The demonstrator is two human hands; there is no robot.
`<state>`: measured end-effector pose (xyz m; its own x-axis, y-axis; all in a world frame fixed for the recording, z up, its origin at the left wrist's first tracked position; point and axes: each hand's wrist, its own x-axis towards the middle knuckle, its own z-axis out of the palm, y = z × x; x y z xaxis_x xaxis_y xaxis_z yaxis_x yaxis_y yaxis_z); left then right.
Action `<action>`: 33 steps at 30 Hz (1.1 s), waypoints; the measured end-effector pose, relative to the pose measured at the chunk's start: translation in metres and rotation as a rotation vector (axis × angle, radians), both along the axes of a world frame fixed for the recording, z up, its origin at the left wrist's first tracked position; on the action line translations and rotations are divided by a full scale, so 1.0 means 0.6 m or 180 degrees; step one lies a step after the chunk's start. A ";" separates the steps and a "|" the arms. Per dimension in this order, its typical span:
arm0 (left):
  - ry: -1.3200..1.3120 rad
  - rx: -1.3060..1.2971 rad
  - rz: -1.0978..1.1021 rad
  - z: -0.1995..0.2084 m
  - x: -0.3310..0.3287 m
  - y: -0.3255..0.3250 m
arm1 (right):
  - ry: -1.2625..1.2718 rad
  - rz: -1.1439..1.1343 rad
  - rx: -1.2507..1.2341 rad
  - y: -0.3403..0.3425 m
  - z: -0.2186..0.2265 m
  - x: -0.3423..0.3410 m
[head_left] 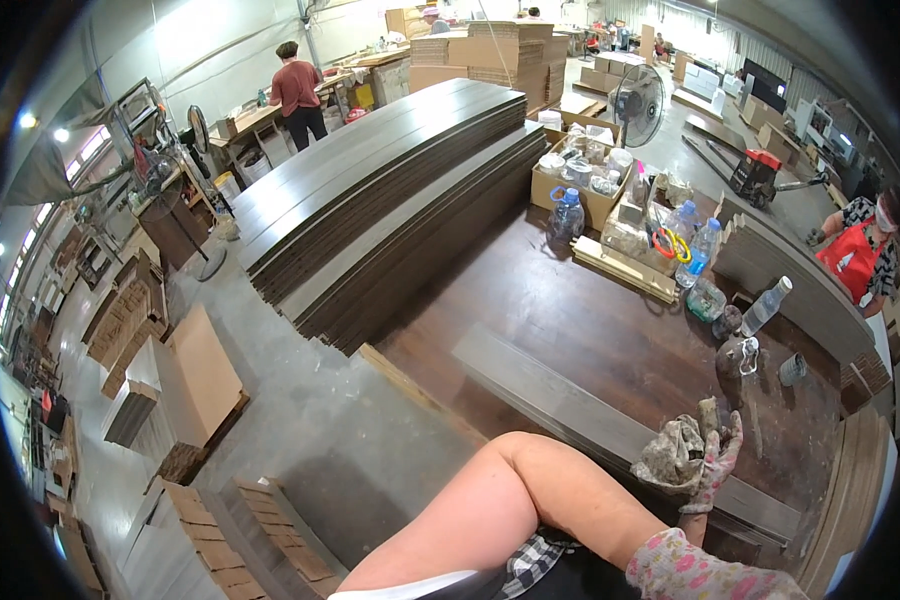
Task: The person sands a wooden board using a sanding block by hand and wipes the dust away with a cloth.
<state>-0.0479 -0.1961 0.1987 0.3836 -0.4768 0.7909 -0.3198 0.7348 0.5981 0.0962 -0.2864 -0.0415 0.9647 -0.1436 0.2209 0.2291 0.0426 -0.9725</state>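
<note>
My bent left arm crosses to the lower right, where my left hand (710, 570) wears a pink-and-white floral glove. Its fingers are hidden at the lower edge. Beyond it, my right hand (718, 465) is in a stained floral glove and holds a crumpled, dirty grey rag (670, 455) above the grey board (560, 395). One or two of its fingertips point upward. The board lies along the near side of a dark brown wooden table (450, 290). A small grey cup (793, 369) and a clear bottle (767, 305) stand farther back.
Tall stacks of grey boards (390, 150) rise at the far left; more board stacks (795, 270) stand right. A box of jars (582, 170), bottles (567, 215) and yellow-handled scissors (673, 243) sit at the back. Co-workers (297, 90) stand behind the stacks and at right (855, 255).
</note>
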 end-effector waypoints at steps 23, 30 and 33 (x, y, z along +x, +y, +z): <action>0.0680 0.1818 0.2857 -0.132 0.104 0.177 | 0.0370 0.1449 0.2676 -0.096 0.059 -0.075; -0.1679 0.3701 0.3133 -0.293 0.203 0.036 | -0.0239 0.0918 0.2122 -0.208 0.067 -0.144; -0.2007 0.4042 0.2895 -0.329 0.224 -0.052 | -0.0103 0.0480 0.2475 -0.247 0.024 -0.168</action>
<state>0.0863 -0.2276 0.0011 0.6691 -0.7055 0.2337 -0.7426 -0.6222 0.2477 -0.0047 -0.4345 -0.0271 0.9808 -0.1365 0.1393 0.1944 0.7400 -0.6439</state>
